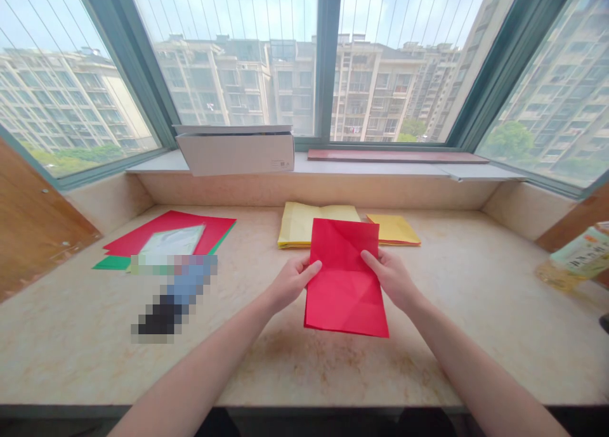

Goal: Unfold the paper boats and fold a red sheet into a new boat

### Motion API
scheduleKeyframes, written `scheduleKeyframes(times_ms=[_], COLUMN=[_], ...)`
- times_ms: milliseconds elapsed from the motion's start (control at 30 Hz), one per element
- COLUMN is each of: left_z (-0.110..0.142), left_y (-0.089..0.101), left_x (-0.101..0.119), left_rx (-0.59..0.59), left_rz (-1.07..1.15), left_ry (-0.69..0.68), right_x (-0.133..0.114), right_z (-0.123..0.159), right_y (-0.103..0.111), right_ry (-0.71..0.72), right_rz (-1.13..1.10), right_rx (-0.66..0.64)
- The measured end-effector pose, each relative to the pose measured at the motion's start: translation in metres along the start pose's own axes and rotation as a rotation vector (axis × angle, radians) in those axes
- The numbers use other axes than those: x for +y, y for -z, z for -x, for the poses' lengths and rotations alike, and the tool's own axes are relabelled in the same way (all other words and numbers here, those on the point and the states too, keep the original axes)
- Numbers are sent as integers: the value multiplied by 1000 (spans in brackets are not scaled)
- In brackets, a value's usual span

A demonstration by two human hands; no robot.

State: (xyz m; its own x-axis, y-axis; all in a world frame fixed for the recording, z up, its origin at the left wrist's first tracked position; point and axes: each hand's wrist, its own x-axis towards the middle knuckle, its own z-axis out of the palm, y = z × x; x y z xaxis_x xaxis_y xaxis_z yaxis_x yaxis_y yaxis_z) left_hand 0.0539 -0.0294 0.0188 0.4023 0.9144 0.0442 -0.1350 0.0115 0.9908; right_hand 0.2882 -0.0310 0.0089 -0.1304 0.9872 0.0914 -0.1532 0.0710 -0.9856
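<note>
Creased red paper sheet (346, 278) in both hands, above marble counter (428, 361), frame centre.

On counter, upper left: red and green sheets (166, 234); upper centre: yellow folded paper (314, 224). Sheet just in front of it; left hand (291, 283) and right hand (390, 278) each a grip pinching one side edge, thumb on top.

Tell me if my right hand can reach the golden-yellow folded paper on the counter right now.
Probably yes. The right hand is holding the red paper, but the golden-yellow folded paper lies just beyond it, with nothing in the way on the counter. It would likely have to let go first.
</note>
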Motion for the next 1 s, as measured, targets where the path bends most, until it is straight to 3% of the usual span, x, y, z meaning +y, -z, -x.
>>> scheduleKeyframes(times_ms=[100, 267, 500, 700, 867, 1000], left_z=[0, -2, -2, 1, 3, 5], left_y=[-2, 2, 6, 11, 12, 11], left_x=[-1, 0, 1, 12, 18, 22], left_rx=[-58, 53, 13, 45, -30, -40], left_rz=[11, 54, 30, -196, -196, -181], left_ry=[10, -46, -31, -46, 5, 12], right_x=[-7, -13, -4, -8, -10, -10], right_z=[0, 2, -1, 0, 2, -1], right_y=[2, 2, 14, 17, 21, 24], right_ry=[16, -3, -81, 20, 12, 107], right_rz=[-13, 22, 92, 125, 115, 67], right_rx=[8, -118, -73, -99, -63, -70])
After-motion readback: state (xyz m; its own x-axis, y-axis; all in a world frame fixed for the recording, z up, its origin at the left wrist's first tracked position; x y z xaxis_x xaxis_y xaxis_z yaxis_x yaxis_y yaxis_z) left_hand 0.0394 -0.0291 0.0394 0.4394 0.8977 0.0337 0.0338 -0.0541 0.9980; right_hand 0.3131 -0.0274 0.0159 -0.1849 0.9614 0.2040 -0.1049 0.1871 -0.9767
